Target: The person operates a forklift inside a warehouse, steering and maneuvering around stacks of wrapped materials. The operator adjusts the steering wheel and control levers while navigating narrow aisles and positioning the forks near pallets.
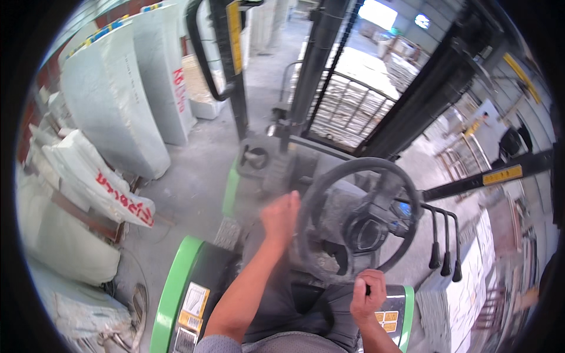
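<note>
I sit at the controls of a green and black forklift, with its black steering wheel (313, 197) in front of me. My left hand (279, 219) is raised just left of the wheel rim, apart from it in the picture. Motion blurs its fingers, so their grip is unclear. Just below the lower rim, my right hand (368, 292) is closed with the thumb uppermost. A small dark bit shows between its thumb and fingers; what it belongs to is hidden. Black control levers (446, 262) stand to the right of the wheel.
Large pale stone slabs (112, 100) lean along the left, some with red markings. Ahead rise the dark mast posts (322, 65) and a barred load guard (351, 106). A wooden frame (465, 157) stands at the right, beyond a black bar (491, 177). White slabs (471, 282) lie nearer right.
</note>
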Demonstrator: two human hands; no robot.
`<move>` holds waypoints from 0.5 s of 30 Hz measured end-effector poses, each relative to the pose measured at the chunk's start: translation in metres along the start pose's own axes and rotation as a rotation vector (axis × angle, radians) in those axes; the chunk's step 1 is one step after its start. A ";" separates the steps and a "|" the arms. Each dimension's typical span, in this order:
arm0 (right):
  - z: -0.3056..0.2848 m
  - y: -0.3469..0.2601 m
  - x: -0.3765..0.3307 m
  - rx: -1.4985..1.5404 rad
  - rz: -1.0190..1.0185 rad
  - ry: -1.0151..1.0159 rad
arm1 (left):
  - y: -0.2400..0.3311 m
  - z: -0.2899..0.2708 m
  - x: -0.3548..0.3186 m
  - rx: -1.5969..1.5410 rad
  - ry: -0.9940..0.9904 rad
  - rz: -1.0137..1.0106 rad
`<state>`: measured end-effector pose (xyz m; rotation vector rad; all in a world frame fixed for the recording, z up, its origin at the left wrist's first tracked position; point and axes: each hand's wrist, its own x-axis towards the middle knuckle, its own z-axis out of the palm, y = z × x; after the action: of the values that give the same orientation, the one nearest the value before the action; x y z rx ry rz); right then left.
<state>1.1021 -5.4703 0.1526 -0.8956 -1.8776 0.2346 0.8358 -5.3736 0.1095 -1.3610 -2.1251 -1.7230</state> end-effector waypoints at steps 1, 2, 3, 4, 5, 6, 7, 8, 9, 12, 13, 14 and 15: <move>-0.016 -0.011 -0.015 0.007 0.048 -0.008 | 0.012 -0.011 -0.017 -0.018 -0.022 -0.008; -0.034 -0.025 -0.033 0.003 0.006 0.019 | 0.023 -0.028 -0.037 -0.016 -0.019 -0.003; -0.048 -0.037 -0.051 0.009 0.007 0.029 | 0.032 -0.045 -0.056 0.014 0.016 0.014; -0.059 -0.046 -0.071 0.024 0.041 -0.003 | 0.042 -0.057 -0.076 -0.040 0.019 -0.009; -0.073 -0.058 -0.095 -0.006 0.017 0.049 | 0.051 -0.073 -0.099 -0.047 -0.005 0.040; -0.090 -0.070 -0.118 -0.006 0.035 0.042 | 0.057 -0.092 -0.123 0.008 -0.044 0.030; -0.104 -0.077 -0.135 0.056 -0.003 0.026 | 0.070 -0.103 -0.139 0.007 0.006 0.043; -0.118 -0.083 -0.145 0.067 0.088 0.053 | 0.082 -0.113 -0.150 0.144 -0.093 0.046; -0.129 -0.094 -0.161 0.135 0.126 0.084 | 0.092 -0.127 -0.165 0.126 -0.087 0.050; -0.171 -0.141 -0.191 0.020 0.182 -0.023 | 0.113 -0.177 -0.205 -0.001 0.145 0.132; -0.177 -0.160 -0.199 -0.076 0.010 0.103 | 0.118 -0.193 -0.217 -0.078 0.229 0.061; -0.184 -0.179 -0.207 -0.071 -0.003 0.081 | 0.122 -0.205 -0.225 -0.035 0.209 0.000; -0.194 -0.199 -0.215 -0.080 0.008 0.038 | 0.124 -0.220 -0.239 -0.002 0.150 -0.073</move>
<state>1.2199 -5.7987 0.1977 -0.9560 -1.8595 0.1477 0.9646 -5.6940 0.1471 -1.1282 -2.1155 -1.7927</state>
